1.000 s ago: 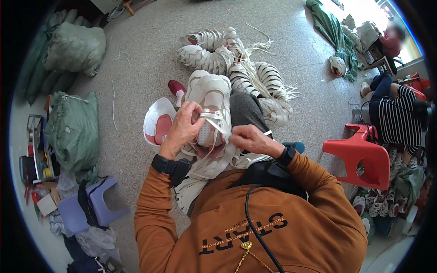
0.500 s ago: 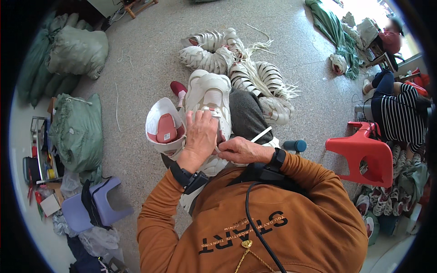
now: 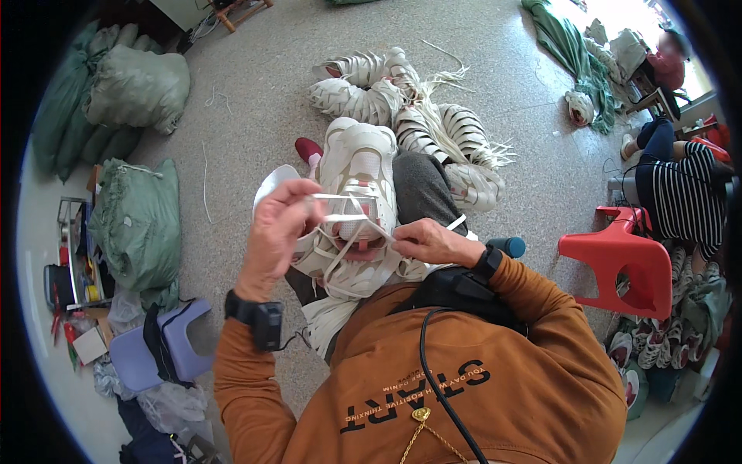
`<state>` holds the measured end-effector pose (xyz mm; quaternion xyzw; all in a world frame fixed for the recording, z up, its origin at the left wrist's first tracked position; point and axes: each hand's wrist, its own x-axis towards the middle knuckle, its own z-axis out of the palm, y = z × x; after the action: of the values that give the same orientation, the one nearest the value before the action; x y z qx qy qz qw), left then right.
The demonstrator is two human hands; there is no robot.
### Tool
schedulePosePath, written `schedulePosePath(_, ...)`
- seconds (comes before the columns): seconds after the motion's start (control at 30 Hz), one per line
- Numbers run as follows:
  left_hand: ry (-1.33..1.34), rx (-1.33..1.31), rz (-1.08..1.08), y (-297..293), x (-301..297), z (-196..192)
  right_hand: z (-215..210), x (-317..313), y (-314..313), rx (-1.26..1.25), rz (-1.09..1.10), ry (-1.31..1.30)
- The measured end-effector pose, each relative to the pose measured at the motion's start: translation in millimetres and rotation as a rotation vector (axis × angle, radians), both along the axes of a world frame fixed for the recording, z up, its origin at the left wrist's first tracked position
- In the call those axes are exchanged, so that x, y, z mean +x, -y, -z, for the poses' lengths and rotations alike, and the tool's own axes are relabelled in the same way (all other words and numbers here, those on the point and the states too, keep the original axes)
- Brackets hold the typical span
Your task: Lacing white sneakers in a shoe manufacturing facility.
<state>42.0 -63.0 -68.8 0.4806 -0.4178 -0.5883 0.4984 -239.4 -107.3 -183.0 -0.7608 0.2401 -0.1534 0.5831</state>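
A white sneaker (image 3: pixel 332 158) with a pink lining rests on my lap, its toe pointing away from me. White shoelace (image 3: pixel 344 218) crosses its tongue in loose loops. My left hand (image 3: pixel 272 232) is raised left of the shoe, thumb and fingers pinched on the lace, which runs taut across to the shoe. On the opposite side, my right hand (image 3: pixel 437 241) is closed on lace close to the shoe's opening. Part of a white shoe upper (image 3: pixel 272 182) shows behind my left hand. A bundle of white laces (image 3: pixel 328 321) hangs by my lap.
Stacked white shoe uppers (image 3: pixel 363 100) with loose laces lie on the floor ahead. Green sacks (image 3: pixel 135 224) and a purple chair (image 3: pixel 147 359) stand left. At right are a red stool (image 3: pixel 618 255), a blue-capped bottle (image 3: pixel 510 247), more shoes and a person in a striped top (image 3: pixel 684 193).
My left hand has lifted off the shoe and moved left, drawing lace out into loops. My right hand has shifted slightly right, staying near the shoe's opening.
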Motion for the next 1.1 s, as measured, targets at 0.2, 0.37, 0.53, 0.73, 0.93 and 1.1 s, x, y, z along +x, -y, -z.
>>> schedulePosePath(0.2,1.526,-0.4,0.129,-15,52,-46,-4,-25,7,0.098,0.053,-0.025)
schedulePosePath(0.37,1.541,-0.326,0.011,-32,119,-19,-12,-35,6,0.188,0.131,0.08)
schedulePosePath(0.53,1.612,-0.213,-0.127,-55,208,28,-49,-64,20,0.561,0.265,0.566)
schedulePosePath(0.73,1.785,-0.023,-0.345,-85,315,57,-39,-130,47,0.939,0.352,1.203)
schedulePosePath(0.93,2.157,0.09,-0.516,-84,327,43,-16,-225,82,0.871,0.666,1.16)
schedulePosePath(1.1,1.443,-0.136,-0.384,-36,199,62,-15,-287,123,0.697,0.859,0.937)
